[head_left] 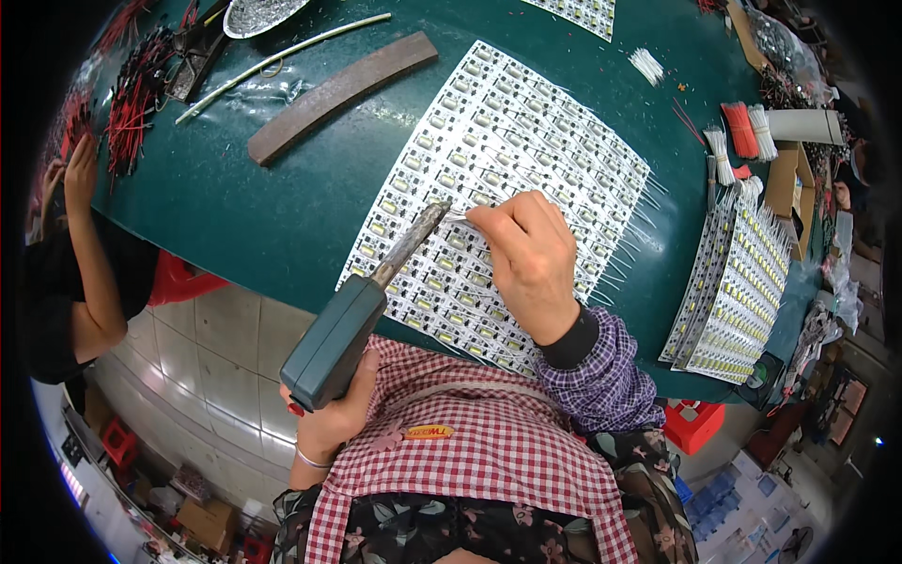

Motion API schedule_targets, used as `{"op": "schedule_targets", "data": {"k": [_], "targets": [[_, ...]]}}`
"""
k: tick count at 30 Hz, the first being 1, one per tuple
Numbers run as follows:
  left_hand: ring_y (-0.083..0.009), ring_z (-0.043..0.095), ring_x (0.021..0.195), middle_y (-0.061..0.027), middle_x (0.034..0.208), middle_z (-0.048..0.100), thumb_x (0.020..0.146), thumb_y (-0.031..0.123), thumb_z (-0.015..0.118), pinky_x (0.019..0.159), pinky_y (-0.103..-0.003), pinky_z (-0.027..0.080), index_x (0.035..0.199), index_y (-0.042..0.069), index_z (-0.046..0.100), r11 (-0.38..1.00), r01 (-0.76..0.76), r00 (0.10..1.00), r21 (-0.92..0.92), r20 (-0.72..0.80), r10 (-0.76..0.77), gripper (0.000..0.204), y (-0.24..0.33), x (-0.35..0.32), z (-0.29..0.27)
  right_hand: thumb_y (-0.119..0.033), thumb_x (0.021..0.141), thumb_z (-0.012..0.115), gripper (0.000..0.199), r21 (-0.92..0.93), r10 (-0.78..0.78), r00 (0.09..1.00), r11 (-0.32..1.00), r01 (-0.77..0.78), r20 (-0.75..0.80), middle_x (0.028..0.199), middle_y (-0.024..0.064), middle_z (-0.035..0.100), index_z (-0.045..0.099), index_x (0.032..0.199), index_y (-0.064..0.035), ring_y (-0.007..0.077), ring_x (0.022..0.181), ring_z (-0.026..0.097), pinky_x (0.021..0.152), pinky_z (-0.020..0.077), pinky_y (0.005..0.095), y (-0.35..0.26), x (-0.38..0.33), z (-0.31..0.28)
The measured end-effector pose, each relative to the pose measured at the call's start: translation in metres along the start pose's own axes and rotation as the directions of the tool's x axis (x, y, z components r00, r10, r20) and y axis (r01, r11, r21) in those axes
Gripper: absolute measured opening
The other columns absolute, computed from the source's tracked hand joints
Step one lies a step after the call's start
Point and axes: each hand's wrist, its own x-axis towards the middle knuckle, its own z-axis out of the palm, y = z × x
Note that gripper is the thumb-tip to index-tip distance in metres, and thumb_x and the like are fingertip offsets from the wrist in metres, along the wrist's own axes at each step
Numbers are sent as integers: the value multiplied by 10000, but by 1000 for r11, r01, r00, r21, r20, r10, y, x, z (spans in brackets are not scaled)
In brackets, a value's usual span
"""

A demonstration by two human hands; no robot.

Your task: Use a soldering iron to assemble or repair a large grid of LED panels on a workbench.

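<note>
So my left hand [329,414] is wrapped tight around the dark green handle of my soldering iron [362,305], gripping it low near the front edge of the green worktop [235,207]. The iron's metal tip angles up and lands on the big white panel of LED boards [498,188], right at the spot where my right hand [526,254] is working. That hand is curled down over the panel, thumb and forefinger pinched narrow on a thin white wire [460,215] that meets the iron's tip. The panel itself lies tilted across the middle of the worktop, its near corner almost at the front edge, and short white wire ends stick out along its right side.

Over toward the right edge there's a stack of finished panels [738,282] with wires already poking out, and behind it some bundles of cut white and red wires [742,132]. A curved brown strip [338,94] lies at the back left, with a thin white rod [282,61] just behind it. Another person's hand [80,169] is up at the far left edge, by a heap of red and black wires [132,103].
</note>
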Motion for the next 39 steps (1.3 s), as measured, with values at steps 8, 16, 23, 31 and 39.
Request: {"op": "schedule_targets", "data": {"k": [8,16,23,31,39], "targets": [[-187,699,683,-114,853,724,792,38,769,616,-294,542,962,-16,725,999,43,999,-33,23,-42,183,7,6,1,85,730,634,253,-34,-12,1000,999,12,19,738,38,492,677,928,-66,210,700,516,621,399,346,-4,3,-1],[-208,688,735,-133,892,697,787,16,758,654,-292,536,995,-33,705,997,75,991,-9,111,-73,219,12,11,0,71,725,625,256,-58,-14,1000,998,16,27,752,38,492,674,933,-70,212,718,521,628,401,348,-2,2,-2],[-202,694,762,-127,918,712,810,35,765,655,-307,541,1019,-48,697,994,101,994,-42,56,-99,235,4,1,-2,79,714,678,244,-46,-8,1000,999,9,25,735,61,500,689,916,-57,239,693,534,611,423,364,-4,4,-2],[-138,630,748,-89,929,679,869,-7,731,626,-271,503,1116,-55,664,980,96,995,-175,51,-89,260,-2,-9,-3,68,729,630,258,-40,4,999,999,-3,37,752,38,507,682,939,-71,216,732,543,633,416,350,-3,1,-2],[-117,599,743,-104,1031,662,872,-19,729,604,-255,489,1221,-55,626,991,33,997,-133,75,-24,366,-11,-11,-4,73,723,678,227,8,13,999,1000,-13,-31,747,51,497,683,910,-57,223,705,540,597,428,358,-2,0,0]]}}
